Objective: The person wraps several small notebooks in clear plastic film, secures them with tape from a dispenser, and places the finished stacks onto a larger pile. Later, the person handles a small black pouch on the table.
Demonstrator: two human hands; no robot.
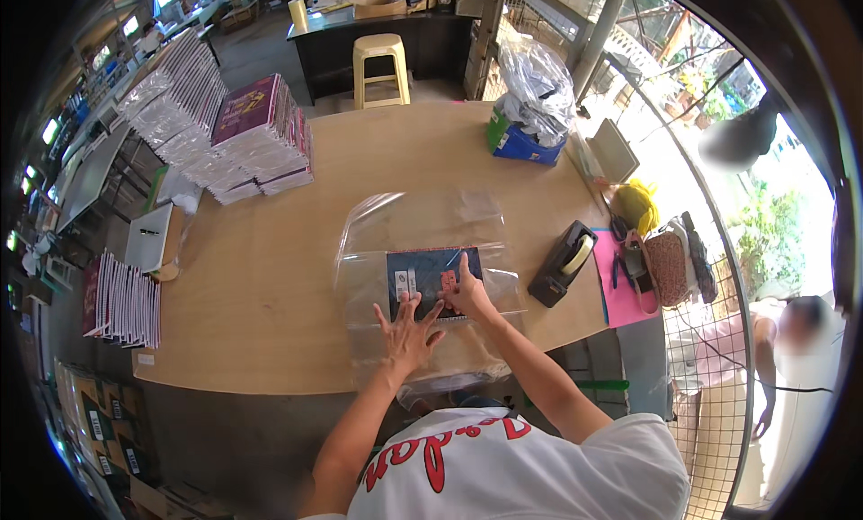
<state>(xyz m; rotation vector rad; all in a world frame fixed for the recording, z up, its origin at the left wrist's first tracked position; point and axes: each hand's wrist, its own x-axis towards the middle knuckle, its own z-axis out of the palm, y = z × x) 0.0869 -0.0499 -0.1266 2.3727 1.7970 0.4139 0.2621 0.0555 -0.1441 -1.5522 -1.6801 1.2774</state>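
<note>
Book [431, 266], dark blue, amid clear plastic film [363, 231] on a light-brown counter [261, 277], left hand [409, 340] splayed at its near edge, grip wide, right hand [469, 297] across its right side, grip unclear, black tape dispenser [550, 282] to the right.

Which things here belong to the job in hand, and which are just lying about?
Likely in the job:
- dark blue rectangular book, under both hands
- clear plastic sheet around it
- black tape dispenser, perhaps, at the right

Seemingly just lying about:
- beige plastic stool
- blue-and-green box topped with crumpled clear plastic
- bright yellow bundle
</note>
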